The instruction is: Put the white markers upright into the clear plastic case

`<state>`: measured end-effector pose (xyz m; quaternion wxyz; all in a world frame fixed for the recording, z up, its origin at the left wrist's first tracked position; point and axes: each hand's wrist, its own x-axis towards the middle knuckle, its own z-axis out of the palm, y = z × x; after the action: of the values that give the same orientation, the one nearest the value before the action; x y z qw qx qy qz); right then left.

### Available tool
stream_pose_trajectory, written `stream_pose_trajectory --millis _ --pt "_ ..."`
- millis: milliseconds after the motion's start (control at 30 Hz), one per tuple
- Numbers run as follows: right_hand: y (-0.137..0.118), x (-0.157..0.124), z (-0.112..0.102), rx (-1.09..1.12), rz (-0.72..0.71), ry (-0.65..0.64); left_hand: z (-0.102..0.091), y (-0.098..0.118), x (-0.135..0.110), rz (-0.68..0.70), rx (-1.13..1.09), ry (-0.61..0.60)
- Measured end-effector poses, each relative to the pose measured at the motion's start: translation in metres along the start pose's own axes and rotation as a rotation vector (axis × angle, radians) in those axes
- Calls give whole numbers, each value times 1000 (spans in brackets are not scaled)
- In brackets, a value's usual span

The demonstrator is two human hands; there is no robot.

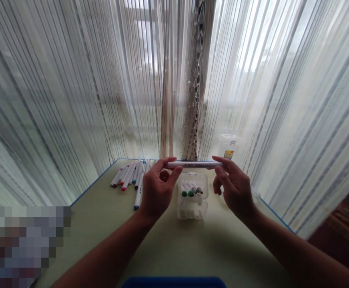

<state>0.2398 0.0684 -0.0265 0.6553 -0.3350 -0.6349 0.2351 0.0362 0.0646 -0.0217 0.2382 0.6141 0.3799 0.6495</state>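
Note:
I hold a white marker (194, 164) level in the air between both hands. My left hand (158, 188) pinches its left end with thumb and fingers. My right hand (234, 184) pinches its right end. Just below the marker stands a clear plastic box (192, 208) on the table, with three markers (191, 189) in it, caps toward me. To the left lies a loose row of several markers (131, 178) with coloured caps.
The pale green table (168, 244) has a blue edge and stands in a corner of sheer striped curtains (72, 100). A clear lidded container (229, 147) sits behind my right hand. A blue object (174, 282) shows at the bottom edge.

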Motion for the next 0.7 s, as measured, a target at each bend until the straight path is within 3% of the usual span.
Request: stream_pose_trajectory --millis 467,700 --pt "11 4 2 203 133 -9 3 9 -8 50 -85 -36" --pt "11 3 5 204 201 0 2 15 -11 102 -146 -114"
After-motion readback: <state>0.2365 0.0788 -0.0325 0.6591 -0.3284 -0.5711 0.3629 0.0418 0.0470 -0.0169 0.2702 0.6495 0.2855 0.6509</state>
